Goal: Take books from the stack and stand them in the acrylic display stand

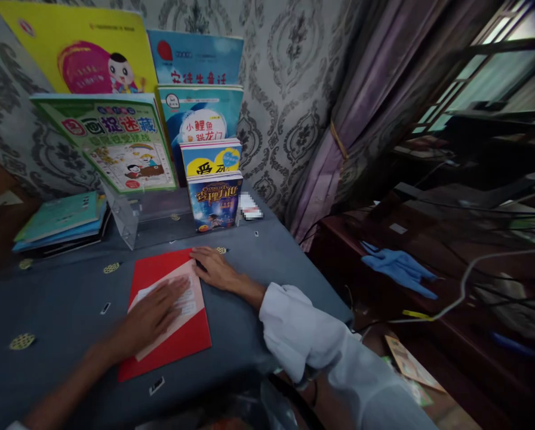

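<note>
A flat red sheet or thin cover [189, 340] lies at an angle on the cloth-covered table. On top of it, set diagonally, is a pale pink piece [199, 289] with white printed patches; I cannot tell whether it is a separate paper or part of a booklet. My left hand [157, 313] rests palm down across this pink piece, fingers stretched out and slightly blurred, hiding much of the print. At the upper right corner of the red sheet, my right hand [216, 269] lies with its fingers extended onto the corner and the pink piece's edge.
Children's books stand in a clear acrylic rack [124, 218] against the wall, with a small blue book [216, 203] in front. Stacked books [64, 221] lie at left. Right of the table are a tied curtain [339, 119], blue gloves [399, 269] and a pale cable [464, 280].
</note>
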`<act>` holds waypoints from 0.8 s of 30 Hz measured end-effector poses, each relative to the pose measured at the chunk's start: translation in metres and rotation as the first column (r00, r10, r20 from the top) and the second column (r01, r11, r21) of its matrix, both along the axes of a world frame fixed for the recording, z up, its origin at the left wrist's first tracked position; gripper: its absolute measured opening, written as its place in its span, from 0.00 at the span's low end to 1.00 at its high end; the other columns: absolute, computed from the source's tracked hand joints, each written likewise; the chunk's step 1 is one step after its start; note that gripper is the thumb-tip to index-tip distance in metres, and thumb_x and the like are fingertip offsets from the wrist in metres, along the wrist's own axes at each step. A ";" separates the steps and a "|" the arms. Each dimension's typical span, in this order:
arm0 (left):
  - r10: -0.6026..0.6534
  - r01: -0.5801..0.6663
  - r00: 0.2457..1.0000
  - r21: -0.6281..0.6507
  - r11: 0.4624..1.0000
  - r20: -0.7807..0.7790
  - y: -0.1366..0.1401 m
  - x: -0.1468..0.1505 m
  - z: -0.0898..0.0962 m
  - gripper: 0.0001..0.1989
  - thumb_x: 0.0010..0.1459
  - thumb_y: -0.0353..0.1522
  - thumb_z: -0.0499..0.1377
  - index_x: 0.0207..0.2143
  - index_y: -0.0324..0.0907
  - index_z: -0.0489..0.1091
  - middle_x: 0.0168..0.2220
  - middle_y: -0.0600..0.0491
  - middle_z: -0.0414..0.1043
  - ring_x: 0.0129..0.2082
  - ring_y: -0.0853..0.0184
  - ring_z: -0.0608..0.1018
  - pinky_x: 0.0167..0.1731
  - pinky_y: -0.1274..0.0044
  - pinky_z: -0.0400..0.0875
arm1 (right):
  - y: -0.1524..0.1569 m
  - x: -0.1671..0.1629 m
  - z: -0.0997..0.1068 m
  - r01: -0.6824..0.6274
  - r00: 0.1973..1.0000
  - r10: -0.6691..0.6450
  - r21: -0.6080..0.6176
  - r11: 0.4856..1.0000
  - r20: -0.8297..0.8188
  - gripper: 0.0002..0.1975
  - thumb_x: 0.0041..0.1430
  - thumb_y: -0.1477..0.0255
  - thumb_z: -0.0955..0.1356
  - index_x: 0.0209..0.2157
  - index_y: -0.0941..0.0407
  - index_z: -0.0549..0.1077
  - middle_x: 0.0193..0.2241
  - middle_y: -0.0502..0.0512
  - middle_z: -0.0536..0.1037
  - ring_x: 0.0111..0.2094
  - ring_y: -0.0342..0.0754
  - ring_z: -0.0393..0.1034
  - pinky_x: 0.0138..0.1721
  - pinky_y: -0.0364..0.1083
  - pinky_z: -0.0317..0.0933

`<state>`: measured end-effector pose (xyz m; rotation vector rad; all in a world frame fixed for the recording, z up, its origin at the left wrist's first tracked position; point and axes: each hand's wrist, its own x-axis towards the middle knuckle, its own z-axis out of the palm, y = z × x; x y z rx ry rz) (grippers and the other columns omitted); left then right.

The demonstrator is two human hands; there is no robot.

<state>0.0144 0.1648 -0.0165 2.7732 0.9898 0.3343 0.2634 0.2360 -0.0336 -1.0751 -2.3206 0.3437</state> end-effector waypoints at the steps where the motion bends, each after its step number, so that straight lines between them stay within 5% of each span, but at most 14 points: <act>1: 0.049 -0.049 0.999 -0.021 0.999 0.018 0.012 -0.006 -0.001 0.29 0.73 0.43 0.45 0.73 0.53 0.44 0.71 0.54 0.52 0.70 0.61 0.60 0.68 0.63 0.56 | 0.000 0.000 0.000 0.001 1.000 -0.001 0.002 1.000 0.010 0.18 0.66 0.74 0.65 0.57 0.59 0.73 0.58 0.67 0.75 0.62 0.55 0.66 0.62 0.58 0.60; 6: 0.253 -0.207 0.952 -0.246 0.947 0.170 0.066 -0.031 0.008 0.37 0.68 0.55 0.41 0.69 0.41 0.58 0.69 0.45 0.58 0.69 0.54 0.62 0.67 0.60 0.57 | -0.005 0.000 0.009 0.015 0.989 -0.020 0.036 0.999 0.145 0.17 0.68 0.74 0.64 0.55 0.63 0.74 0.59 0.70 0.74 0.63 0.58 0.64 0.64 0.59 0.58; 13: 0.463 -0.065 0.739 -0.632 0.772 0.489 0.084 -0.047 0.016 0.38 0.63 0.57 0.52 0.65 0.42 0.63 0.64 0.42 0.66 0.65 0.53 0.69 0.66 0.60 0.59 | 0.006 -0.045 0.028 -0.204 0.936 0.182 0.045 0.978 0.303 0.17 0.70 0.74 0.62 0.55 0.62 0.74 0.58 0.68 0.74 0.62 0.57 0.65 0.64 0.60 0.57; 17: 0.477 0.020 0.662 -0.650 0.759 0.578 0.085 -0.048 0.010 0.39 0.62 0.56 0.54 0.64 0.39 0.64 0.64 0.38 0.67 0.64 0.52 0.69 0.65 0.59 0.60 | 0.003 -0.086 0.027 -0.326 0.911 0.314 0.002 0.945 0.268 0.19 0.70 0.72 0.62 0.58 0.64 0.71 0.60 0.70 0.73 0.64 0.58 0.63 0.65 0.60 0.57; 24: 0.410 -0.009 0.736 -0.598 0.802 0.539 0.082 -0.048 0.012 0.35 0.66 0.55 0.50 0.64 0.40 0.63 0.64 0.41 0.68 0.65 0.55 0.68 0.66 0.61 0.57 | -0.060 -0.110 0.020 -0.558 0.807 0.557 -0.055 0.828 0.197 0.19 0.72 0.71 0.61 0.58 0.60 0.72 0.61 0.63 0.72 0.68 0.54 0.58 0.68 0.58 0.54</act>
